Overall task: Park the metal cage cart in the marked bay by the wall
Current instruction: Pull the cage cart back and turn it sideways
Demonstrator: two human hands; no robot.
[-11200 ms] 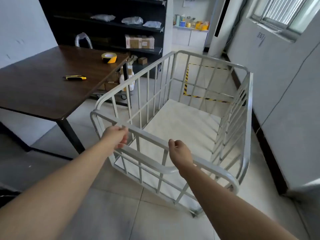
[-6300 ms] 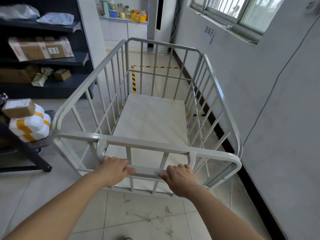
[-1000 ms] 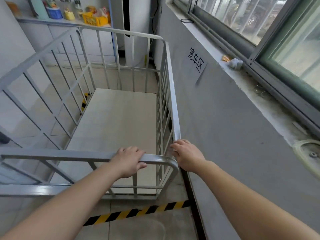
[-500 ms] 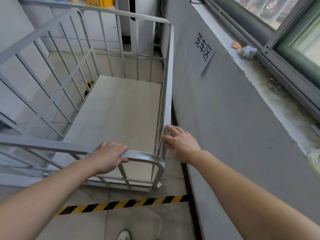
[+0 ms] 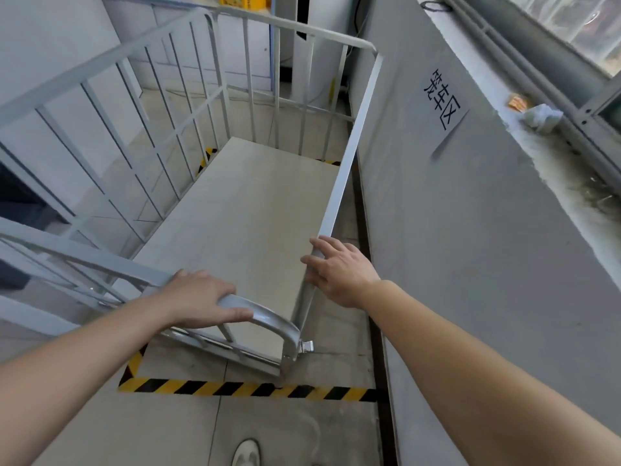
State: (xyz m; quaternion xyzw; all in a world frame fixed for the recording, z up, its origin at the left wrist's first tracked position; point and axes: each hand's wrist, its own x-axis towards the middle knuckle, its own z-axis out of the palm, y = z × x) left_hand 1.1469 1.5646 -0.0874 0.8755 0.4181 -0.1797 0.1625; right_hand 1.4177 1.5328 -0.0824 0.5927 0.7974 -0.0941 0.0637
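Observation:
The grey metal cage cart (image 5: 349, 156) stands lengthwise beside the grey wall (image 5: 470, 230), inside the bay outlined by yellow-and-black floor tape (image 5: 248, 388). Its near end sits just past the near tape line; more tape shows through the bars at the far left. My left hand (image 5: 201, 297) is closed over the curved near top rail at the cart's right corner. My right hand (image 5: 339, 267) lies flat on the near end of the wall-side top rail, fingers spread, not gripping. The cart is empty.
A paper sign (image 5: 443, 99) with black characters hangs on the wall above the bay. A window sill (image 5: 537, 116) with small debris runs at upper right. A white cabinet (image 5: 248, 45) stands beyond the cart. My shoe tip (image 5: 247, 452) is near the bottom edge.
The cart has rolled fully past the near tape line and closer to the wall. My right hand let go of the corner and now rests open on the side rail.

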